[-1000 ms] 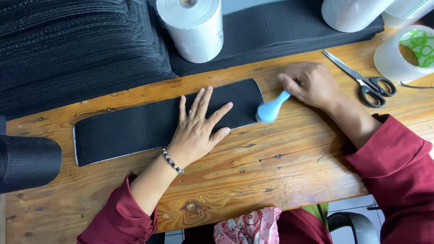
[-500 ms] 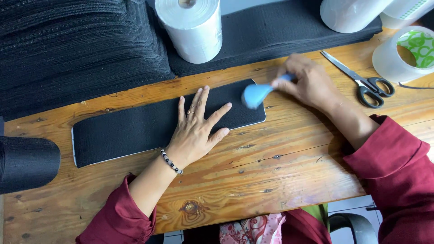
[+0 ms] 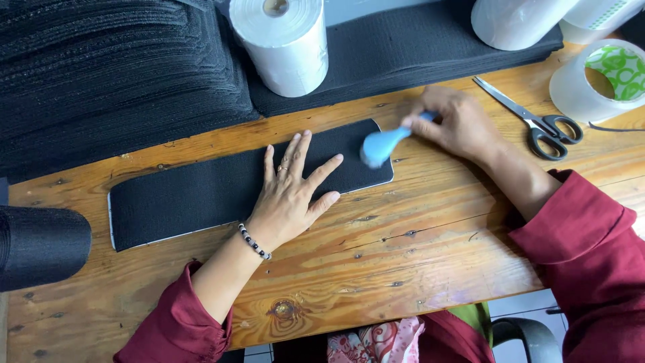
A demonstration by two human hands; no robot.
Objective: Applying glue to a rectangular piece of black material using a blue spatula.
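Black fabric strip (image 3: 201,191) lies on wooden worktop (image 3: 403,249), long axis nine to three o'clock. Left hand (image 3: 292,195) flat, fingers spread, pinning strip's middle. Right hand (image 3: 457,124), grip clamped on blue brush (image 3: 381,144), over strip's three o'clock end.

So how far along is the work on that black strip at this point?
Done: the black strip lies flat on the wooden table, held down by the left hand. In hand: the right hand runs a blue tool over the strip's right end. Left: most of the strip lies left of the tool, and a stack of similar black pieces sits behind.
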